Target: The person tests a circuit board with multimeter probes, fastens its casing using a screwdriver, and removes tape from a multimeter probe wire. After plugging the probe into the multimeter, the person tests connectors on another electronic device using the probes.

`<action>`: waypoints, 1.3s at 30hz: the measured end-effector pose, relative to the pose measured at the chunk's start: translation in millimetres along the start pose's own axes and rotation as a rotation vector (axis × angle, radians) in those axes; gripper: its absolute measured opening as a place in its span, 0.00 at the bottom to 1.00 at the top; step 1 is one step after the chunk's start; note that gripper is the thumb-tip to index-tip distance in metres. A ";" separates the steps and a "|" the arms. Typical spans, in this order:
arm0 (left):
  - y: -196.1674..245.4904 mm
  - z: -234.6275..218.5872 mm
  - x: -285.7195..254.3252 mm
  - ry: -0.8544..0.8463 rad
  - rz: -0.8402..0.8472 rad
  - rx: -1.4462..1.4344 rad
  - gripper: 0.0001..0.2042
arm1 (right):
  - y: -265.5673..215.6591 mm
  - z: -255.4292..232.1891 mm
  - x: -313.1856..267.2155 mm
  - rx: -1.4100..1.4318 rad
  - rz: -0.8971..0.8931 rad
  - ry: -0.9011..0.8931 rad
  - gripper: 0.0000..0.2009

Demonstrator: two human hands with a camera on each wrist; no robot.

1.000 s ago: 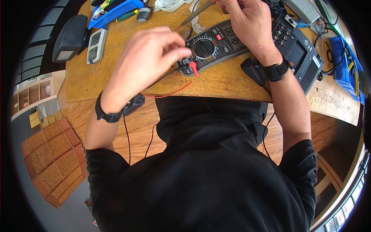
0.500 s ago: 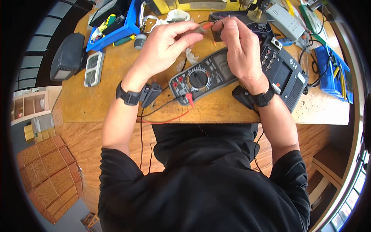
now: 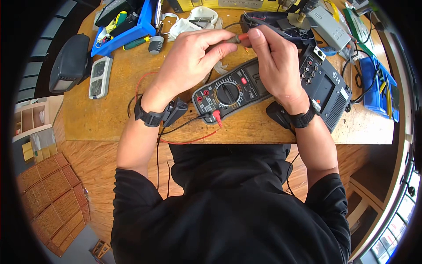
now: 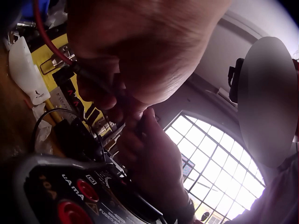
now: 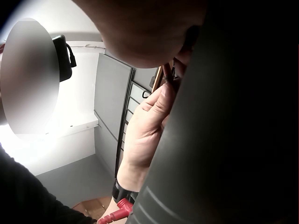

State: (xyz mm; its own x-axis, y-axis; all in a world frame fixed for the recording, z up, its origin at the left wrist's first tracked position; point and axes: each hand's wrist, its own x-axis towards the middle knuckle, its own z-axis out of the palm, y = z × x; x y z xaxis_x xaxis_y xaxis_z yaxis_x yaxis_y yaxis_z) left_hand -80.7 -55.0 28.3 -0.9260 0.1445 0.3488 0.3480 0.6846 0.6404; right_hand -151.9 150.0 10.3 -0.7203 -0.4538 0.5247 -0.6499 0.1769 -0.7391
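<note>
Above the multimeter (image 3: 228, 93) the two hands meet. My left hand (image 3: 190, 59) holds a multimeter test probe (image 3: 236, 39) between thumb and fingers, its reddish end pointing at the right hand. A red lead (image 4: 46, 39) runs into the back of this probe in the left wrist view. My right hand (image 3: 280, 66) pinches at the probe's reddish end with thumb and fingertips; what lies between them is mostly hidden, and I cannot tell what it is. The multimeter lies face up, with a red plug (image 3: 216, 117) in its lower edge and its display partly behind the right hand.
A black device marked HQ (image 3: 323, 94) lies to the right, beside a blue bin (image 3: 373, 88). At the back are a white tray (image 3: 193, 24), an opened black housing (image 3: 277, 24) and a grey box (image 3: 329, 27). A blue bin of tools (image 3: 125, 37) stands left.
My left hand, with no probe visible in it one second ago, has moved up and right and taken hold of the probe. The hands are closer together, and the multimeter's display has changed.
</note>
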 end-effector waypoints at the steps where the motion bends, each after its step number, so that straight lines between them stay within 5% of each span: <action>1: -0.4 1.2 -0.1 0.015 0.001 0.009 0.12 | -1.0 0.8 -0.2 -0.007 0.003 0.020 0.18; 7: 10.5 -1.5 -1.7 0.054 -0.011 0.058 0.12 | -0.4 -2.8 -1.7 -0.050 0.057 -0.026 0.20; 9: 19.9 -3.4 -1.8 0.329 0.223 0.184 0.11 | 1.7 -1.2 -1.8 -0.036 0.032 -0.015 0.20; 14: 72.8 -20.7 -53.5 0.054 -0.113 0.260 0.11 | 0.1 -4.5 -1.9 0.001 0.093 0.034 0.19; 16: 87.6 -6.6 -73.2 -0.044 -0.113 0.352 0.17 | 1.5 -10.9 4.2 0.043 0.014 0.058 0.16; 19: 100.0 10.3 -92.1 -0.073 -0.180 0.434 0.22 | 5.0 -2.5 5.9 0.280 0.043 0.175 0.21; 25: 105.8 18.1 -101.9 -0.062 -0.271 0.522 0.18 | -3.1 -7.8 3.3 0.121 0.112 0.091 0.20; 39: 92.2 11.8 -104.6 -0.075 -0.138 0.461 0.08 | -1.9 -7.9 3.4 0.088 0.048 0.088 0.18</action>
State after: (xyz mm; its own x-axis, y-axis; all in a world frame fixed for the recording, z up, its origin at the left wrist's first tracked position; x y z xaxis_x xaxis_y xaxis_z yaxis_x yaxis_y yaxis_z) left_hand 46.5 1.5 42.8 -0.9728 0.0697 0.2208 0.1361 0.9436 0.3018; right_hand -155.0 155.0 16.9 -0.7709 -0.3674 0.5204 -0.5935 0.1174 -0.7963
